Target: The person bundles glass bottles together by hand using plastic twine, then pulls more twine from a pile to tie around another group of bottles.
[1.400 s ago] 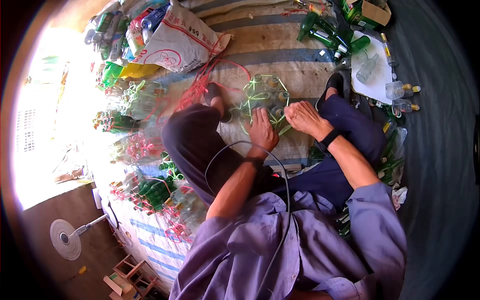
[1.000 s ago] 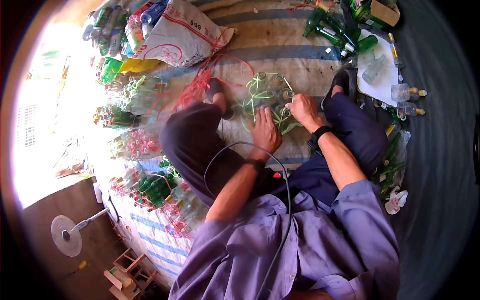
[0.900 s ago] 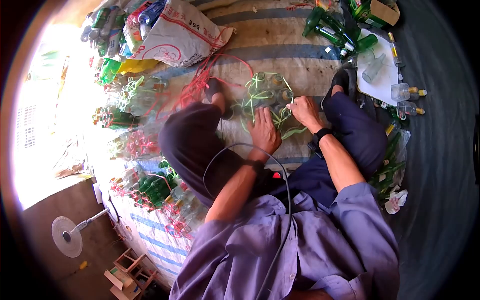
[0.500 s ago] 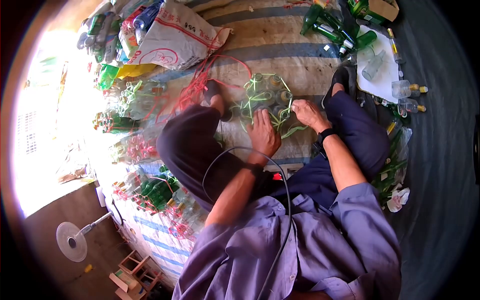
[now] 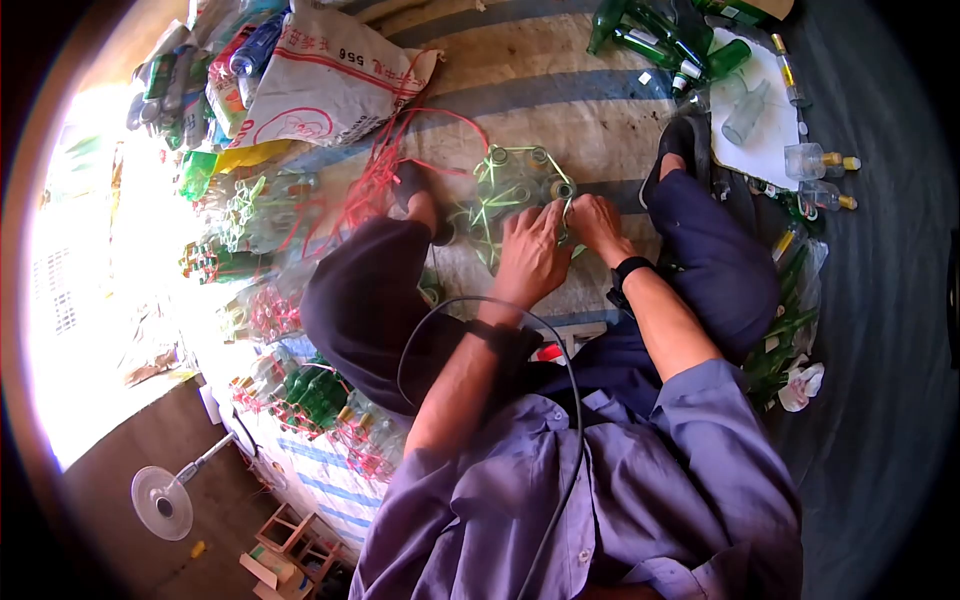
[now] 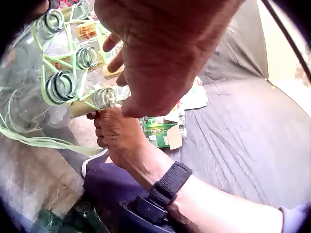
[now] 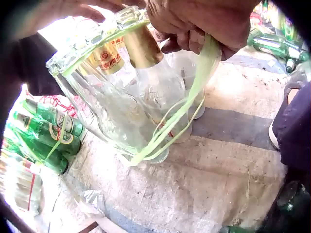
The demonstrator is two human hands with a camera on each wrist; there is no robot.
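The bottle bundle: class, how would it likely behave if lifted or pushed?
The clear bottles look like glass, so probably fragile and slippery. Laced at the necks with thin green twine, they may sway apart below. Standing upright together, they seem unlikely to roll.

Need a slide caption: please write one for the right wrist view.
Right hand grips green ribbon beside clear glass bottles.

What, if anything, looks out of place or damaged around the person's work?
Red twine lies in a loose tangle by the left foot, where it could snag. Green bottles beyond the right foot lie loose on their sides, whereas the clear bottles stand bundled in green strap. I see no breakage or spill.
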